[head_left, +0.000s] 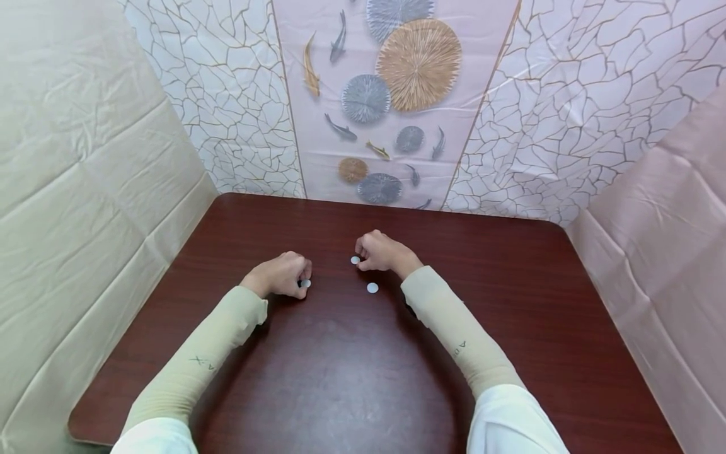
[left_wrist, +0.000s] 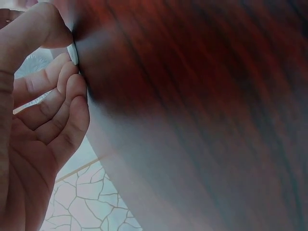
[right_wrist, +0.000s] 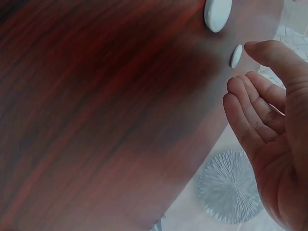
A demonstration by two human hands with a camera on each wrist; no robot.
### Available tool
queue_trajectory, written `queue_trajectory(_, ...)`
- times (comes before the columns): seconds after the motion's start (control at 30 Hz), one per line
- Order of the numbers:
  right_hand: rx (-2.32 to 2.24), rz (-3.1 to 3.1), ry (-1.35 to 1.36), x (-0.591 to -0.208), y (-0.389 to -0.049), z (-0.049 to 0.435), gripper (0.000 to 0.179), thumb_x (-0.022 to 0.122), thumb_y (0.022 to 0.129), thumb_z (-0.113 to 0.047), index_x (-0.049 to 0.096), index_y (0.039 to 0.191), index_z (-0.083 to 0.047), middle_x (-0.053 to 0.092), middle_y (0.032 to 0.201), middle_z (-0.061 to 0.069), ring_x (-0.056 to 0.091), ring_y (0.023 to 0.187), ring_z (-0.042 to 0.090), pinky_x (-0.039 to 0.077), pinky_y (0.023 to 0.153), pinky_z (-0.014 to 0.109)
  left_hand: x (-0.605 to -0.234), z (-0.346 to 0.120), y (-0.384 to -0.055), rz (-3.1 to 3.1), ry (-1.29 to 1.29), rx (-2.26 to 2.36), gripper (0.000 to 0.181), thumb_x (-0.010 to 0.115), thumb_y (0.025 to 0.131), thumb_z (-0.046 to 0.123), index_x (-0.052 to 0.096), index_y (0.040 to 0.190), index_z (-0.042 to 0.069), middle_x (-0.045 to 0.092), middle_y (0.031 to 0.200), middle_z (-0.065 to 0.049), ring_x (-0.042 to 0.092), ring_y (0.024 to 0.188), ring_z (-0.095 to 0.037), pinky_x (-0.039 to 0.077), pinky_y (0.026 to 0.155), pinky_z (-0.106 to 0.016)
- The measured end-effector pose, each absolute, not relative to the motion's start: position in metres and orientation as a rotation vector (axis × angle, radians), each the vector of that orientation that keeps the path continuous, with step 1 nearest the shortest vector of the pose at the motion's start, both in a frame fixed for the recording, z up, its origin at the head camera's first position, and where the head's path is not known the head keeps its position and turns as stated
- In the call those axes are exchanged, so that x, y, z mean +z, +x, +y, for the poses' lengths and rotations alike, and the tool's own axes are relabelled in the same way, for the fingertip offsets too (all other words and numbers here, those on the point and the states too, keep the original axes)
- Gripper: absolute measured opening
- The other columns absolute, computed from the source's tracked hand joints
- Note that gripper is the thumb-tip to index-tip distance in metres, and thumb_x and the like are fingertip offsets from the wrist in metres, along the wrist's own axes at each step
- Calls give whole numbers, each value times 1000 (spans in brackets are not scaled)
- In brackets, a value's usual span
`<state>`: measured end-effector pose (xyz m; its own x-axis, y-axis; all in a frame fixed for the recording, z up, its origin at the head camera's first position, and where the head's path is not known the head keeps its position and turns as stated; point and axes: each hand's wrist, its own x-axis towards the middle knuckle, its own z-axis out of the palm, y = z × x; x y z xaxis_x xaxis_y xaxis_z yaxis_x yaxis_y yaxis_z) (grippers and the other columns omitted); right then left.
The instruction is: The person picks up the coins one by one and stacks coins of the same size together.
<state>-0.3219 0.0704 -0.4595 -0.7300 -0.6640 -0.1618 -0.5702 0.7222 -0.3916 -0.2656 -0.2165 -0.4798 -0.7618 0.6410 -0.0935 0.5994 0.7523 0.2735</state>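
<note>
Three small white discs show on the dark wooden table. My left hand is low over the tabletop and pinches one white disc between thumb and forefinger. In the left wrist view that disc appears nearly edge-on, close to the wood. Farther right, my right hand hovers with thumb and fingers apart beside a second disc. The right wrist view has this disc lying flat just past the thumb tip, with nothing gripped. The third disc lies nearer to me, below the right hand.
The reddish-brown table has rounded corners. A patterned cloth with fish and round leaf shapes hangs behind its far edge. Pale cloth walls stand at the left and right sides.
</note>
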Motion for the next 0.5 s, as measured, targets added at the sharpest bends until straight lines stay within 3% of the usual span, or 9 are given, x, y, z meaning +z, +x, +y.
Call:
queue_trajectory(0.37,-363,2628,-908,-464,-330,59,28,73,99,-20,71,121,-3,74,117,11,70,107,20,58,92,33,-479,-217,-264,2768,961,349,10,74,79,16,67,87,13,64,80,3,55,73,-12,49,70,-28)
queue_trajectory(0.5,-327,2628,-947,-461,-333,56,18,75,97,-18,75,111,-6,76,104,8,70,93,16,57,85,31,-479,-216,-264,2758,953,356,11,74,81,15,67,89,13,65,82,2,56,73,-12,50,70,-28)
